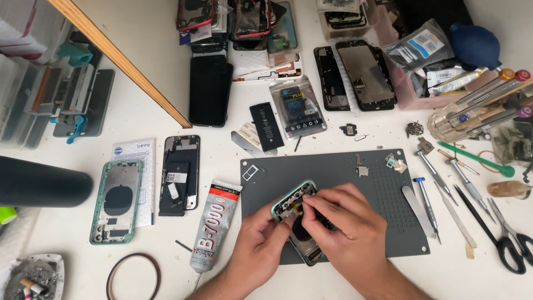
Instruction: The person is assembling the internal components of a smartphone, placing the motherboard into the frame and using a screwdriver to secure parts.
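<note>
**Head view: two hands work inside an opened phone on a grey mat**

Head view, looking down on a white worktable point(144, 105) crowded with phone parts. The largest thing near the middle is a dark grey work mat point(355, 183), lying flat in front of the person. On its near left part lies a mint-green phone housing point(294, 197), open side up, tilted so its top points up and to the right.

Both hands meet over this housing. The left hand point(261, 244) cups its lower left edge, fingers curled narrow around the frame. The right hand point(347, 222) lies across the housing from the right, thumb and forefinger pinched close together at a small part near its top end; the part itself is too small to make out.

Left of the mat, a tube of glue point(214, 225) lies on the table, cap toward the person. Farther left are a dark phone frame point(180, 172) and a second mint-green housing point(116, 201), well apart from the hands. Above the mat lie a black battery point(266, 126) and a black phone point(211, 90), face down.

To the right of the mat are tweezers point(427, 203), a metal prying tool point(417, 211), and black scissors point(508, 239), side by side on the table.
</note>
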